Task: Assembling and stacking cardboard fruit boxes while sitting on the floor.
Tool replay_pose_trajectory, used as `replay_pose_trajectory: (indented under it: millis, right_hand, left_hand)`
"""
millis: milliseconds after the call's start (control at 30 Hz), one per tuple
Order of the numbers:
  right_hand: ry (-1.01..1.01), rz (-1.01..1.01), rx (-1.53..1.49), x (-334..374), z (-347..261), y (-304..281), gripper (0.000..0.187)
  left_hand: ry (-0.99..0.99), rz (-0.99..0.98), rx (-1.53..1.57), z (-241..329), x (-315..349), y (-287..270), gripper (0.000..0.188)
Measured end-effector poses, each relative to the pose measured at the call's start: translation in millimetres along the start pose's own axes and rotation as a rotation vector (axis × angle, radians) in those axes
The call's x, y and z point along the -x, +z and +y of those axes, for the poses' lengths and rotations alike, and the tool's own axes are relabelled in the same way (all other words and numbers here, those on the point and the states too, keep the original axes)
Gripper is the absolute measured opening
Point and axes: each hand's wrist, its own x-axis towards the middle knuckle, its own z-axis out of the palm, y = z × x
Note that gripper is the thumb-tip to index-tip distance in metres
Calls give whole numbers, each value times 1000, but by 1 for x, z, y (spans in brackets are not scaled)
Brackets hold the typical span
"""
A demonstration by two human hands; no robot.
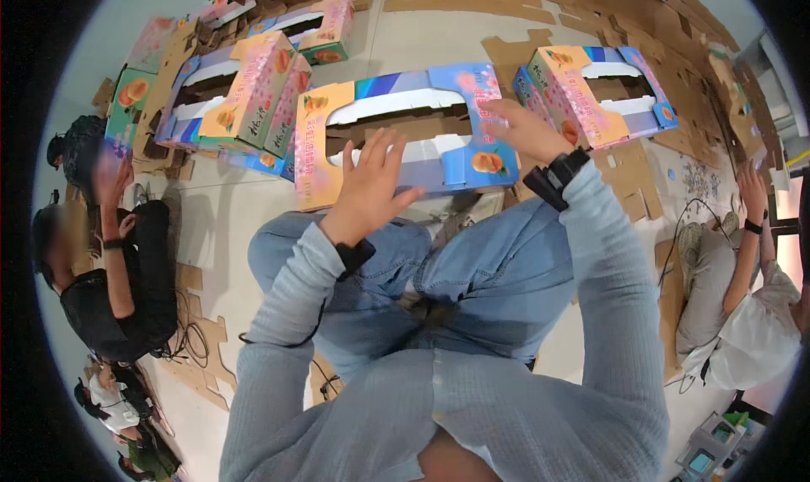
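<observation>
A colourful cardboard fruit box lies in front of my crossed legs, with a large cut-out in its top that shows brown card inside. My left hand is over the near left part of the box, fingers spread across the edge of the opening and holding nothing. At the box's right end is my right hand, its fingers stretched out over the printed top panel. The fingertips seem to rest on the card, though contact is hard to make out.
Similar boxes stand to the left, the far left and the right. Flattened cardboard covers parts of the floor. One person sits at my left, another at my right. A grey crate stands at the lower right.
</observation>
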Motion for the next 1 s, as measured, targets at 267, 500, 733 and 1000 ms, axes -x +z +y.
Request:
replay_pose_trajectory:
  millis: [267, 500, 733, 1000]
  right_hand:
    - [-74, -126, 624, 31, -30, 41, 75]
    - [-72, -245, 723, 17, -38, 52, 89]
    - [-14, -349, 909, 3, -55, 34, 93]
    - [-19, -202, 970, 15, -38, 41, 87]
  left_hand:
    - [4, -327, 244, 0, -67, 37, 94]
    - [-18, -383, 214, -3, -65, 54, 96]
    - [-34, -324, 262, 7, -76, 61, 88]
    - [16, -154, 432, 11, -98, 61, 61]
